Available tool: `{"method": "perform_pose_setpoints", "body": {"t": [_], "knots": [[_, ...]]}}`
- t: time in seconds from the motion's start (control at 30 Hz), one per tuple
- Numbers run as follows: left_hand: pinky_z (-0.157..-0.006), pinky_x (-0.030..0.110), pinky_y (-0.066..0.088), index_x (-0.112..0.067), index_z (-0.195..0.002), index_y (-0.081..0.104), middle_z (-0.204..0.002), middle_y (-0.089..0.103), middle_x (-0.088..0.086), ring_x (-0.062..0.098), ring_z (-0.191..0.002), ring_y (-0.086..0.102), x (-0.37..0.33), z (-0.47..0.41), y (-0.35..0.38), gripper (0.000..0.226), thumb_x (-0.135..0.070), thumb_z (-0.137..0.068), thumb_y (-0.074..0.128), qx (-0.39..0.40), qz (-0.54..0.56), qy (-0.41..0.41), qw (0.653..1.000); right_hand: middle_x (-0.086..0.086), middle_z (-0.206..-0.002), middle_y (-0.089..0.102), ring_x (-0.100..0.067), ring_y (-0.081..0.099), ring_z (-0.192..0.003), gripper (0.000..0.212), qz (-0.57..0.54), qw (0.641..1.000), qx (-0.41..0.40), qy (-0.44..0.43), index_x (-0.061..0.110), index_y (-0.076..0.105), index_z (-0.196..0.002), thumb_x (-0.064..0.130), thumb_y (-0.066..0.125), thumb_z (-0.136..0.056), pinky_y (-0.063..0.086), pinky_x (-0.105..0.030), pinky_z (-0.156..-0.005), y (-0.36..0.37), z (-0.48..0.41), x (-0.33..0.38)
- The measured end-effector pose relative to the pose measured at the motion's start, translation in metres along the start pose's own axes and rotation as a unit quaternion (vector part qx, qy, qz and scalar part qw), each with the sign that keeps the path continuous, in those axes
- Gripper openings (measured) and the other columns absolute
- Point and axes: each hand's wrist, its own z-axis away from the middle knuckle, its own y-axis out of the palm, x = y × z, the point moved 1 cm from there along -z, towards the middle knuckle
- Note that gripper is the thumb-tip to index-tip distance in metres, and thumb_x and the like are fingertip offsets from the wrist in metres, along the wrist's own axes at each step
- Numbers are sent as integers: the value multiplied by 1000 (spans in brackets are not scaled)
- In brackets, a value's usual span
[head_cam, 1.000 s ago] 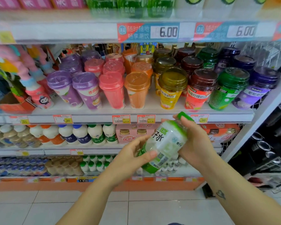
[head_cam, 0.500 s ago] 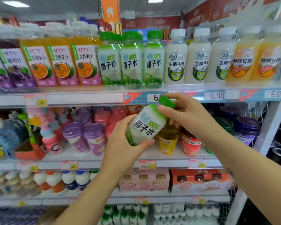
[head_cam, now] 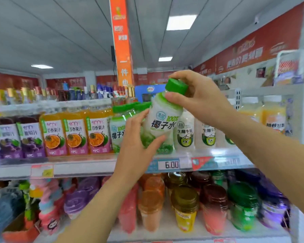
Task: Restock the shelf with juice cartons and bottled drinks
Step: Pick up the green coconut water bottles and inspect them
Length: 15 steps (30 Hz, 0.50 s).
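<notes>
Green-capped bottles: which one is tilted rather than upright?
The held bottle, top leaning right: the right hand grips its cap, the left hand its body. The other green-capped bottles stand upright on the shelf.

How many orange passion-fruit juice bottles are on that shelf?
3 in the front row: left bottle, middle bottle, right bottle, side by side. Others may hide behind.
</notes>
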Motion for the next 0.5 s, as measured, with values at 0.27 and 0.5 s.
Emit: {"method": "perform_pose_setpoints", "body": {"t": [0.27,0.5], "knots": [[-94,6,26,-29,-127,48,-122,48,-14,-6,-111,38,8,-85,-25,38,-19,-92,59,-41,-120,46,991,11,-105,54,-6,53,-91,40,82,987,-91,-100,19,54,-123,21,69,-86,40,-10,-79,-16,-65,0],[-97,28,45,-25,-121,61,-114,63,-13,2,-103,53,28,-127,-22,27,-27,-95,52,17,-221,40,974,5,-109,52,-13,50,-89,42,181,981,-18,-66,20,49,-129,27,64,-90,42,-26,-82,-7,-115,-24]]}}
